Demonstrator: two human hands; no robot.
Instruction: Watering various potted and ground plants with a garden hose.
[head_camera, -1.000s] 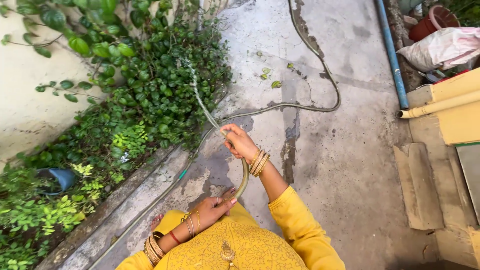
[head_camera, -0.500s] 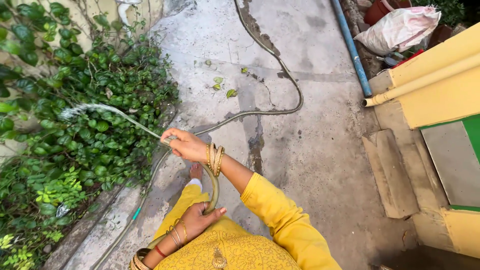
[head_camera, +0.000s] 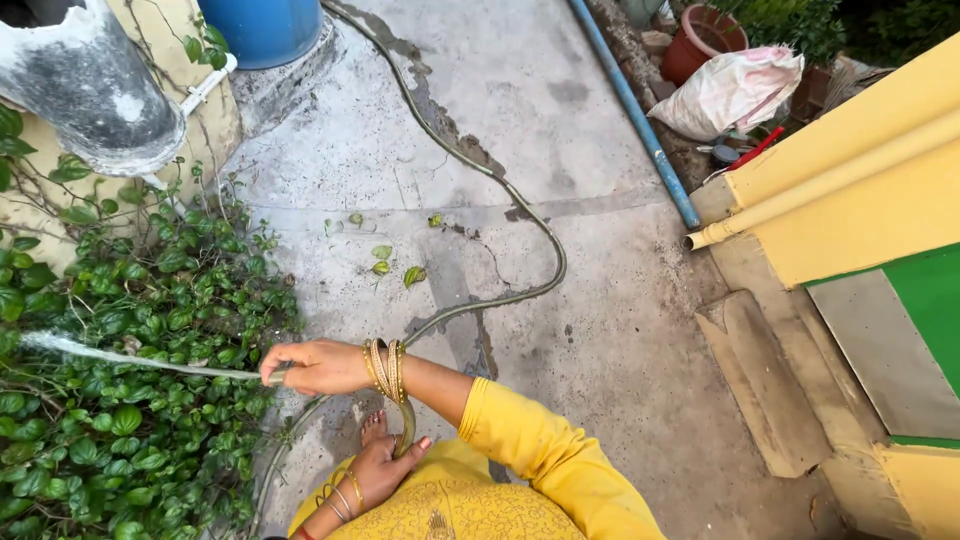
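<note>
Since half a second ago the view has swung left and upward, bringing a grey pipe end (head_camera: 95, 85) and a blue barrel (head_camera: 268, 28) into the top left, and the water jet (head_camera: 120, 356) now shoots flatter, out across the green leafy bed (head_camera: 120, 420) toward the left edge. Just right of those plants, the right hand (head_camera: 310, 366) is closed around the nozzle end of the hose (head_camera: 520, 215), fingers wrapped over it and thumb side toward the spray, with gold bangles (head_camera: 385, 368) stacked at the wrist. Below it, the left hand (head_camera: 385, 468) pinches a lower loop of the same hose between thumb and curled fingers, near a bare foot (head_camera: 372, 428) on the wet concrete floor (head_camera: 560, 130). From the hands the hose runs right, bends around in a wide curve and trails back up past a few fallen leaves (head_camera: 392, 262) toward the barrel. Yellow sleeves (head_camera: 540, 450) cover both arms. Farther right, a blue pipe (head_camera: 632, 105) lies slanted on the ground, beside a white sack (head_camera: 735, 90) and a terracotta pot (head_camera: 705, 38), and a yellow and green wall (head_camera: 880, 210) fills the right edge.
</note>
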